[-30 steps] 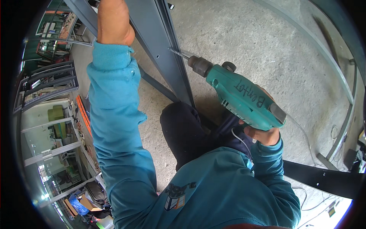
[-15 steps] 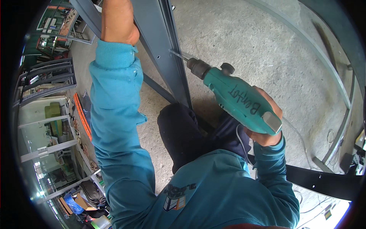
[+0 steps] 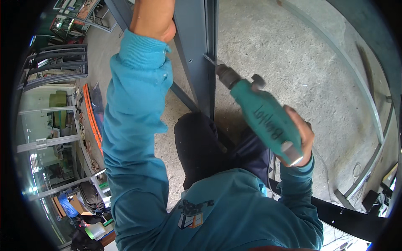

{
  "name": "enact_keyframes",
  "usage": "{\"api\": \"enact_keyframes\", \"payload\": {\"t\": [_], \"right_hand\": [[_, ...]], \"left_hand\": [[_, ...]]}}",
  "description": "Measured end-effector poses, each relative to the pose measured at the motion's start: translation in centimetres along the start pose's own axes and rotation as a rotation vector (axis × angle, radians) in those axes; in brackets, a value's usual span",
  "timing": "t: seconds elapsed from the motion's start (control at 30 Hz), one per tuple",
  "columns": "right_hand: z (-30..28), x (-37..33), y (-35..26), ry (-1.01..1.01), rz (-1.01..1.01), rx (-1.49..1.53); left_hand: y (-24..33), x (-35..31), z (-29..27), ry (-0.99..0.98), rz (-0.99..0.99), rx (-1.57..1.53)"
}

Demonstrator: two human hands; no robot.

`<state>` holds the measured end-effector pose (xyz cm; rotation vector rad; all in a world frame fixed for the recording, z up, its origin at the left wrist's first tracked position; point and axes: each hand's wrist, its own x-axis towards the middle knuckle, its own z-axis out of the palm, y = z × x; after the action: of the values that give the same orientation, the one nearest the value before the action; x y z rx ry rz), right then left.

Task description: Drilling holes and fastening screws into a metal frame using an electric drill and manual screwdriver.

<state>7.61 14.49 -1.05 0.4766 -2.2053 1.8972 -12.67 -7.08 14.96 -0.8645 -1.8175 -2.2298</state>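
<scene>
My right hand (image 3: 306, 136) is closed around the rear handle of a green power drill (image 3: 268, 111). Dark handwriting runs along the drill's body, and a knob stands out by its chuck (image 3: 229, 76). The drill bit (image 3: 210, 59) points up and left, its tip at the grooved face of a dark grey metal profile (image 3: 192, 42). A small hole shows in that profile, left of the bit. At the upper edge my left hand (image 3: 154, 19) lies over or beside the profile; its fingers are outside the picture, so their grip is hidden.
Curved metal frames (image 3: 58, 62) stand at the left, near an orange strip (image 3: 92, 117) and framed glass panels (image 3: 37, 125). A long curved metal bar (image 3: 347, 62) rests on the concrete floor (image 3: 268, 37) at the right. A thin cable (image 3: 324, 163) trails there. A black curved strip (image 3: 347, 213) lies lower right.
The profile and my left arm appear farther right in the picture. The drill has tilted more steeply, its rear end lower, and looks blurred. The bit tip stays at the profile.
</scene>
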Motion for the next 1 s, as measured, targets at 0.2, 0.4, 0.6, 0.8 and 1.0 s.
{"api": "enact_keyframes", "payload": {"t": [0.2, 0.4, 0.6, 0.8, 1.0], "right_hand": [[-1.1, 3.0, 1.0, -0.150, -0.267, -0.140], [1.0, 0.2, -0.1, 0.033, -0.077, 0.037], [0.2, -0.3, -1.2, -0.027, 0.078, -0.222], [0.2, -0.4, -1.6, -0.024, 0.056, -0.121], [0.4, -0.7, -1.2, 0.053, 0.166, 0.072]], "left_hand": [[0.6, 0.3, -0.3, -0.101, -0.035, -0.088], [1.1, -0.2, 1.7, 0.209, 0.045, 0.213], [0.5, -0.2, 0.9, 0.071, -0.109, 0.125], [0.7, -0.1, -0.7, -0.020, 0.053, 0.222], [0.5, -0.1, -0.8, -0.046, 0.047, 0.231]]}}
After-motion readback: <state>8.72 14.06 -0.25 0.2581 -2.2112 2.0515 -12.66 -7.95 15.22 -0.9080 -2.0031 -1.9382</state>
